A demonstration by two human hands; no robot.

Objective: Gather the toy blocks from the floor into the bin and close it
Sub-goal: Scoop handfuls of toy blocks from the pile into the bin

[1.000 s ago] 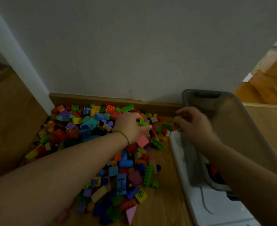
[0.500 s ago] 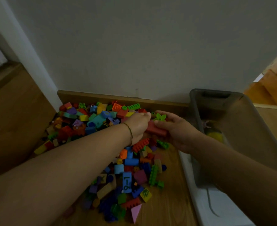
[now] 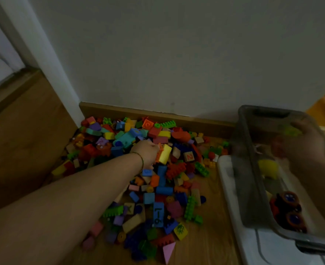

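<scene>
On floor, clutching a block in left hand, right hand blurred over bin at 3 o'clock, grip untellable; may overshoot rim if tossed.

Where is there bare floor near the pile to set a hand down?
Free: the bare wooden floor strip between the heap of multicoloured toy blocks and the flat white lid under the grey translucent bin, widest nearest you; also the floor left of the heap. Crowded: everything from the wooden skirting board past the left hand, which grips a yellow block.
</scene>
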